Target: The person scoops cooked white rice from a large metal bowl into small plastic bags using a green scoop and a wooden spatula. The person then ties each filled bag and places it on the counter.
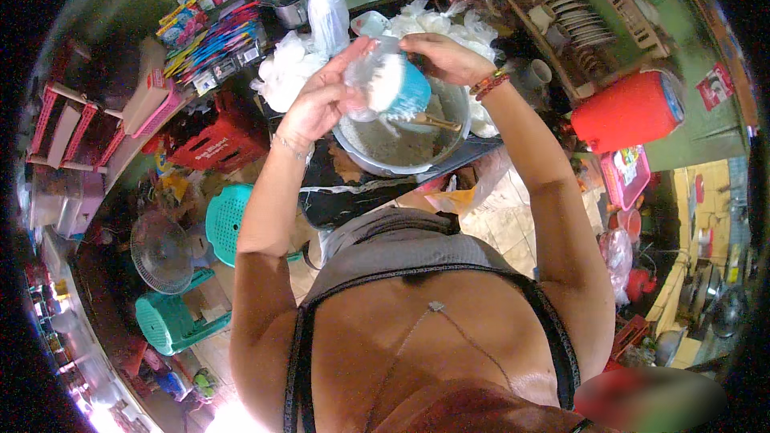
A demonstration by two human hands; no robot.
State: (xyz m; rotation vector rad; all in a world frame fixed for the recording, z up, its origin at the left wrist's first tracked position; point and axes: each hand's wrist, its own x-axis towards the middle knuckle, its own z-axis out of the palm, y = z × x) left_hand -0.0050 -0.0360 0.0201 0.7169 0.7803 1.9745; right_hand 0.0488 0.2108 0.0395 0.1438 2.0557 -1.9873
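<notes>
My left hand (pixel 325 96) holds a clear plastic bag (pixel 360 81) by its side, with the fingers spread along it. My right hand (pixel 448 59) grips a tilted light-blue cup (pixel 415 93), its fingertips close to the bag's upper edge. White grainy or powdery stuff (pixel 385 83) shows at the cup's mouth, against the bag, and some falls below it. Beneath both hands stands a round metal basin (pixel 385 167) with pale loose contents. A wooden utensil handle (pixel 438 122) rests inside it, partly hidden by the cup.
Filled white plastic bags lie left (pixel 289 69) and right (pixel 475 27) of the basin. Behind stand a plastic-wrapped stack (pixel 329 18) and a metal mug (pixel 293 5). A dish rack (pixel 580 24) and red jug (pixel 625 111) are at right, green stools (pixel 225 225) at lower left.
</notes>
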